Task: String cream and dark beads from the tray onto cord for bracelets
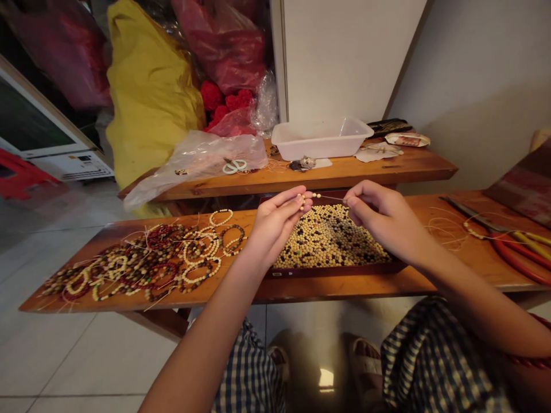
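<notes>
Over a dark red tray [336, 269] full of loose cream and dark beads [331, 238], both my hands work at a thin string [332, 198]. My left hand [278, 221] is closed on small cream beads [303, 201], pinched between thumb and fingers. A few beads sit on the string just beyond those fingertips. My right hand [381, 215] pinches the other end of the string, which is stretched between the two hands. Whether a needle is at that end, I cannot tell.
Finished-looking bead bracelets [163, 252] lie heaped at the left of the wooden bench [241, 287]. Red-handled pliers [512, 246] and loose string lie at the right. Behind stand a white plastic tub [322, 140], scissors [235, 166] and a yellow bag [150, 86].
</notes>
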Demonstrator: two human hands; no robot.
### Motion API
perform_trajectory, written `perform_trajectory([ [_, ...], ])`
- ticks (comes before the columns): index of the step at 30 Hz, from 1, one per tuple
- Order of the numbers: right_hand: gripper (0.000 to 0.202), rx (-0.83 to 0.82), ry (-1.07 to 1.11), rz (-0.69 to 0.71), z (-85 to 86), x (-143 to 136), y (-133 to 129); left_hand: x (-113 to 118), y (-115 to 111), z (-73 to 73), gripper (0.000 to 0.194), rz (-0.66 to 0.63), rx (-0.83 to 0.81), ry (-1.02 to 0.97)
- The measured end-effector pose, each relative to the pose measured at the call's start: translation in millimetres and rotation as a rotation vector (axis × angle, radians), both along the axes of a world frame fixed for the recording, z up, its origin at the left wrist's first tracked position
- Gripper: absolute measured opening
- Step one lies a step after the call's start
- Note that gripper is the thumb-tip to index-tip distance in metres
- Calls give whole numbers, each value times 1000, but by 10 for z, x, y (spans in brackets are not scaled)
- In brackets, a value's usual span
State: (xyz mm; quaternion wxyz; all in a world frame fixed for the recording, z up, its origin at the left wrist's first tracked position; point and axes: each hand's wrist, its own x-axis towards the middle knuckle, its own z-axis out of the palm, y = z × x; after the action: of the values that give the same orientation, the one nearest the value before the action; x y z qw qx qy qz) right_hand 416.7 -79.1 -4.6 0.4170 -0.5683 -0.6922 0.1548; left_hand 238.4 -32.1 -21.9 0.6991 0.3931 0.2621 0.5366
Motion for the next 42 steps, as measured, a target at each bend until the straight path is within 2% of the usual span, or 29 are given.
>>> perform_trajectory([
  [3, 15, -8, 47, 8, 2, -12, -7, 4, -8, 4, 19, -11, -17, -6],
  [10, 10, 152, -165, -116, 29, -66, -61, 14, -46, 8, 21, -20, 30, 36],
  [18, 7, 301, -272, -130, 21, -65, -83, 20, -52, -18, 22, 5, 110, 172],
  [24, 8, 307, -302, -139, 26, -78, -97, 32, -62, -17, 22, 14, 151, 217],
  [42, 9, 360, -284, -136, 38, -55, -107, 37, -67, 16, 16, -35, 75, 146],
])
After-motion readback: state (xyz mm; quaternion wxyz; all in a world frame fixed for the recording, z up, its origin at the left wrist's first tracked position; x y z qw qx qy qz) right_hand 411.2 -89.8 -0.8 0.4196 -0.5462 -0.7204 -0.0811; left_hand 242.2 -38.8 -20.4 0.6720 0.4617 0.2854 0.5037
